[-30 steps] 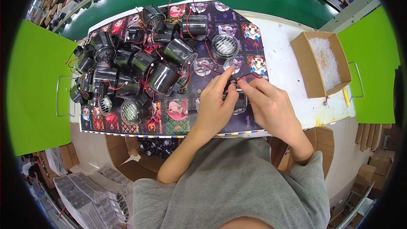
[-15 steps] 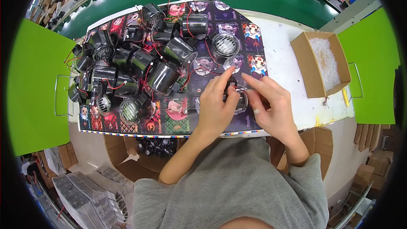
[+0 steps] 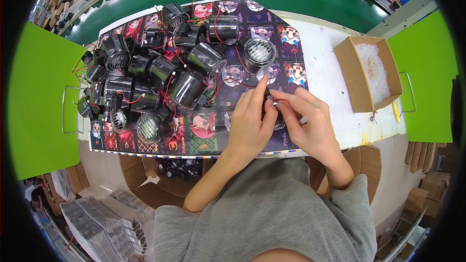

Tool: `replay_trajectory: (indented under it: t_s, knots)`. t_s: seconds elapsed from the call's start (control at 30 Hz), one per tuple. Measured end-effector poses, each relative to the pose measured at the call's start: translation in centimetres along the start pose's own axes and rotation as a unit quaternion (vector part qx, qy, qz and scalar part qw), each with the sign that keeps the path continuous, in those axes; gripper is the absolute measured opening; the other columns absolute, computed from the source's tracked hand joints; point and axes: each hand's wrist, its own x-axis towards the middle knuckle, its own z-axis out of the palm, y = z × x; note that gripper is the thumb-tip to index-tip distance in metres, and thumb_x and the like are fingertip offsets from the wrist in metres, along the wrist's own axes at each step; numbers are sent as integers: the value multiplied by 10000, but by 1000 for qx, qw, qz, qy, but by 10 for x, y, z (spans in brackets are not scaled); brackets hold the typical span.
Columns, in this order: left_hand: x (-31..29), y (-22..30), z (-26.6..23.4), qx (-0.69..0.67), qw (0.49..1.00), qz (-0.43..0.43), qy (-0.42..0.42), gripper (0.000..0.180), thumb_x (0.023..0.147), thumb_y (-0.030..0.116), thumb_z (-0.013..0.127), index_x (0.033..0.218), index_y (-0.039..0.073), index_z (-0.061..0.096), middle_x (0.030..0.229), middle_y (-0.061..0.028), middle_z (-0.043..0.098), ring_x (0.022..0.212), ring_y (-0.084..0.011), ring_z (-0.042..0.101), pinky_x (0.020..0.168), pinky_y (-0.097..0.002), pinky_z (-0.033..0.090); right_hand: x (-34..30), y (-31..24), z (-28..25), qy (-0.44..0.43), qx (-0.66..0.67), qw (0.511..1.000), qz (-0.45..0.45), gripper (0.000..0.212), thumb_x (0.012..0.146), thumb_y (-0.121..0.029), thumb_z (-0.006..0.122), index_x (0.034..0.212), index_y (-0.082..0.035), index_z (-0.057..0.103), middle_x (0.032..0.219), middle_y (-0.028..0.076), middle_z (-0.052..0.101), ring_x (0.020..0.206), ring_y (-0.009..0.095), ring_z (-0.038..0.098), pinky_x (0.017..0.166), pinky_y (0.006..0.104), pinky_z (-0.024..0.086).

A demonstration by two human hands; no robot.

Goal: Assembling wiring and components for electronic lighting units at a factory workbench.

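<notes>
Close to the table's front edge, my left hand (image 3: 248,125) is wrapped round a black cylindrical housing (image 3: 280,122), mostly hidden behind my fingers. Its index finger stretches forward. My right hand (image 3: 310,121) pinches with thumb and index finger at a red wire (image 3: 276,100) on top of that housing; a small pale tip shows there. Just beyond my hands stands another black housing (image 3: 258,53) with a silver slatted grille facing up. To the left lies a heap of similar housings (image 3: 188,89), with thin red and black wires and small white plugs.
A printed sheet (image 3: 201,133) with cartoon figures covers much of the white table (image 3: 323,68). At the right stands a cardboard box (image 3: 347,75) of small clear pieces (image 3: 373,70). Green panels (image 3: 46,102) flank the table. An open carton (image 3: 138,170) sits below its front edge.
My right hand has moved slightly left and closed its thumb and index finger at the wire. The held housing is now more covered by my fingers.
</notes>
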Motion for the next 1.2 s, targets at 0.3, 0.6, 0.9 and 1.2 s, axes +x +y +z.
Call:
replay_trajectory:
  t_s: [0.3, 0.6, 0.9, 1.2]
  knots:
    - [-1, -4, 5, 12, 999, 4, 37, 326, 783, 27, 525, 1107, -4, 503, 789, -140, 542, 723, -300, 524, 659, -398, 422, -6, -3, 11, 18, -8, 999, 29, 359, 714, 89, 556, 1058, -8, 592, 714, 113, 466, 563, 254, 534, 493, 329, 443]
    - [2, 2, -1, 130, 988, 72, 49, 356, 715, 46, 575, 1069, 19, 538, 834, -114, 558, 756, -275, 532, 672, -375, 414, -7, -4, 11, 72, -41, 997, -9, 347, 711, 87, 578, 1040, -21, 609, 674, 91, 458, 513, 227, 525, 457, 315, 435]
    - [-2, 6, 2, 217, 965, 129, 69, 374, 684, -5, 567, 1056, 37, 565, 894, -108, 572, 812, -264, 542, 719, -368, 411, -7, -2, -5, 28, 32, 999, 16, 319, 718, 99, 572, 1012, -13, 617, 660, 71, 502, 464, 146, 449, 423, 271, 366]
    - [-4, 2, 4, 227, 960, 151, 69, 405, 661, 76, 605, 1064, 38, 579, 908, -121, 562, 842, -280, 548, 759, -388, 414, 0, 3, -19, -40, 138, 986, 80, 292, 731, 95, 566, 1007, -1, 566, 582, 75, 491, 459, 110, 433, 445, 235, 351]
